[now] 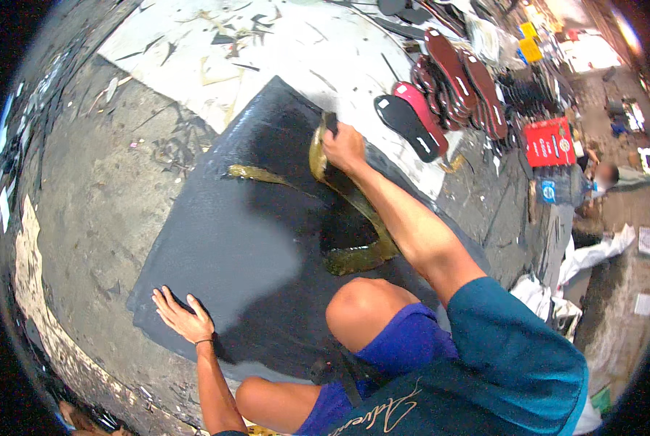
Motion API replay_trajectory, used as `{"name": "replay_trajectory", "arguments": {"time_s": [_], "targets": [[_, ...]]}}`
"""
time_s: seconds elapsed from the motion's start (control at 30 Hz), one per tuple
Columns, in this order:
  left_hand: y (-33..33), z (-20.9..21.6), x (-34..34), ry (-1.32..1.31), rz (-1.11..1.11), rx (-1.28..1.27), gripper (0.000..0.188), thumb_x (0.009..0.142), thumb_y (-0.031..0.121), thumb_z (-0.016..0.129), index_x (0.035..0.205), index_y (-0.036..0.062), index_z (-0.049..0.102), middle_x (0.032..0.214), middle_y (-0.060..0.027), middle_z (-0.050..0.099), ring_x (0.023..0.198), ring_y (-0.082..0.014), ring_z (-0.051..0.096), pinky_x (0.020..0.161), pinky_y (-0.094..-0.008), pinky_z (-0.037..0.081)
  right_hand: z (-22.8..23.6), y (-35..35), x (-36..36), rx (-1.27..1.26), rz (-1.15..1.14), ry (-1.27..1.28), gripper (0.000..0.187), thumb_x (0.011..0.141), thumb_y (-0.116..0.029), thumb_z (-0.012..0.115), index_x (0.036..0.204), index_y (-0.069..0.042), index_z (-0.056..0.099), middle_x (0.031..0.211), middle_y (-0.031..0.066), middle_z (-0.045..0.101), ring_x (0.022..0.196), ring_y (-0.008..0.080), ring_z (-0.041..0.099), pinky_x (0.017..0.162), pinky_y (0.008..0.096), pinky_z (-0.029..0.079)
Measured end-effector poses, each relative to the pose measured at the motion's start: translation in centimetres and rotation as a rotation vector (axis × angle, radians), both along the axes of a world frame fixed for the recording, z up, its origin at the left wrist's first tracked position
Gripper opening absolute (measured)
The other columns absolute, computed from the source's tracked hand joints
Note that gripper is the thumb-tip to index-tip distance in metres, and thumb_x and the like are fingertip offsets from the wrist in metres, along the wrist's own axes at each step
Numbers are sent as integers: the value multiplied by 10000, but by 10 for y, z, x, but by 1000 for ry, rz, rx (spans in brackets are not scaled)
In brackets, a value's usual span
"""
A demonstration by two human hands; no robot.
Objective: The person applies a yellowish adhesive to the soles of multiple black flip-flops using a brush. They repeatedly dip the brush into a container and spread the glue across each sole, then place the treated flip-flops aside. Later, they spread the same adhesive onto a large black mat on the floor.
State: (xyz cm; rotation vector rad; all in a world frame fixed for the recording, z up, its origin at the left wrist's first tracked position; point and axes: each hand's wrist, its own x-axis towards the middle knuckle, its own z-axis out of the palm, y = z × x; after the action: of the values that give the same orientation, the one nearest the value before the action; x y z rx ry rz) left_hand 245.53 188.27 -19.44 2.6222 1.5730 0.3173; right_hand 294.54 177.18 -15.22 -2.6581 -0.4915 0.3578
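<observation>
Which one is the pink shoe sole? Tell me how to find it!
Find the big dark rubber sheet lying on the floor, then look past its far right edge to the fanned row of flat sole cut-outs. The pink sole lies near the front, beside a black sole; the soles behind are dark red-brown.

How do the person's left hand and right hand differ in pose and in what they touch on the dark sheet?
The left hand lies flat, fingers spread, near the dark sheet's lower left corner; the right hand is closed around a dark tool handle at its far edge. The left touches bare sheet; the right works beside yellowish glue. Both press on that sheet.
</observation>
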Motion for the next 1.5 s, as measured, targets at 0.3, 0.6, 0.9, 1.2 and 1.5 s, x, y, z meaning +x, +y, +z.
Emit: {"name": "replay_trajectory", "arguments": {"time_s": [0.3, 0.6, 0.9, 1.2, 1.5], "targets": [[1, 1, -1, -26, -12, -23, 602, 987, 343, 473, 1494, 44, 346, 1581, -161, 280, 1476, -330, 232, 1193, -502, 162, 26, 99, 43, -229, 1179, -131, 468, 764, -57, 610, 1208, -201, 645, 1071, 128, 697, 1006, 350, 649, 822, 456, 527], [1, -5, -1, -52, -13, 12, 581, 996, 349, 471, 1488, 57, 367, 1575, -146, 299, 1471, -322, 243, 1193, -497, 171, 36, -208, 1, -370, 1225, -3, 619, 746, -54, 647, 1331, -245, 584, 1176, 49, 678, 1081, 268, 629, 859, 431, 488], [-113, 1, -35, -33, -26, -114, 542, 1001, 251, 434, 1480, 9, 362, 1566, -208, 294, 1470, -372, 231, 1190, -519, 155, 4, -205, -103, -122, 68, 20, 379, 914, -254, 558, 1212, -21, 583, 1082, 247, 617, 1023, 433, 597, 889, 515, 475], [-137, 5, -39, -33, 29, -160, 553, 939, 299, 473, 1417, 24, 433, 1543, -190, 341, 1457, -362, 267, 1178, -529, 183, 1, 53, -91, -77, 441, 22, 350, 871, -252, 541, 1120, -21, 625, 1039, 253, 655, 1015, 457, 610, 900, 543, 476], [-132, 9, -46, -51, 78, -239, 579, 903, 258, 502, 1431, 37, 415, 1560, -179, 311, 1474, -345, 228, 1195, -511, 140, 26, 126, -132, -168, 903, 38, 390, 835, -289, 637, 1174, -96, 646, 1115, 182, 674, 1010, 401, 655, 872, 514, 524]]}}
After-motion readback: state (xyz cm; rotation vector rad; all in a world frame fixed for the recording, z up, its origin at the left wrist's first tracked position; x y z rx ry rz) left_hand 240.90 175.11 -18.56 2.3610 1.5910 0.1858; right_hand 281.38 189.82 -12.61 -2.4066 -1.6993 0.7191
